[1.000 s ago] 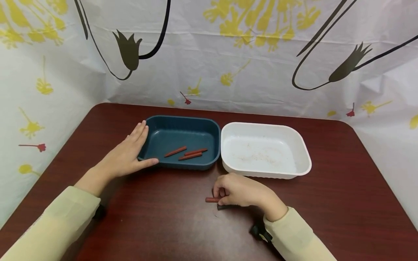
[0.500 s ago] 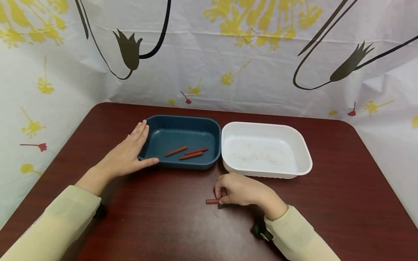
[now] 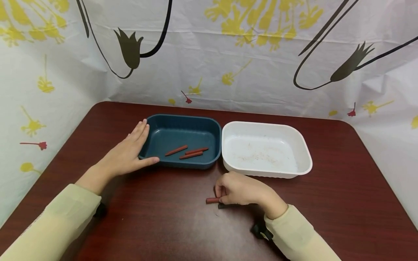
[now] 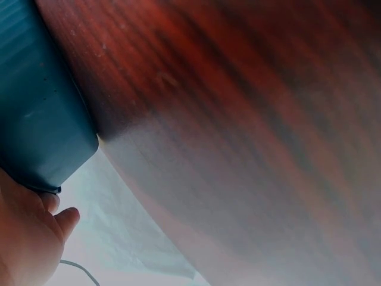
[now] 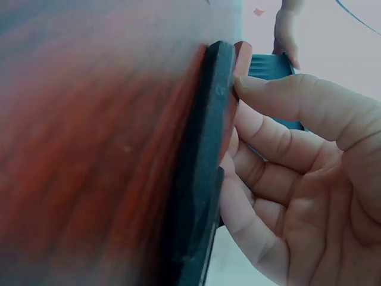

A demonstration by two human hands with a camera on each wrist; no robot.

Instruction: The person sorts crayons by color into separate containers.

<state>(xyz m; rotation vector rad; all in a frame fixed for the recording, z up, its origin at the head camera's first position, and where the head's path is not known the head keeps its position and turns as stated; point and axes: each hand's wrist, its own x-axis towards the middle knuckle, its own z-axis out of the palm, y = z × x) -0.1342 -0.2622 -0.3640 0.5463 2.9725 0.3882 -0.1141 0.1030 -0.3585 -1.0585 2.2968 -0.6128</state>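
My right hand [image 3: 243, 189] pinches a red crayon [image 3: 212, 200] between thumb and fingers, close over the table in front of the white tray. Right beside it lies a black, faceted crayon [image 5: 199, 149], mostly covered by the hand in the head view. The right wrist view shows a second dark piece low behind the black crayon. My left hand [image 3: 122, 157] rests with straight fingers along the left end of the dark blue tray [image 3: 183, 166], thumb over its front rim. Inside that tray lie three red crayons [image 3: 191, 155], pointed at one end.
The white tray [image 3: 261, 174], with reddish-brown specks on its floor, stands against the blue tray's right side. Both are on a dark red wooden table [image 3: 156, 217]. A white patterned sheet [image 3: 209, 54] hangs behind and at both sides.
Both hands stay in place, the right one still at the red crayon. The view shifts only very slightly.
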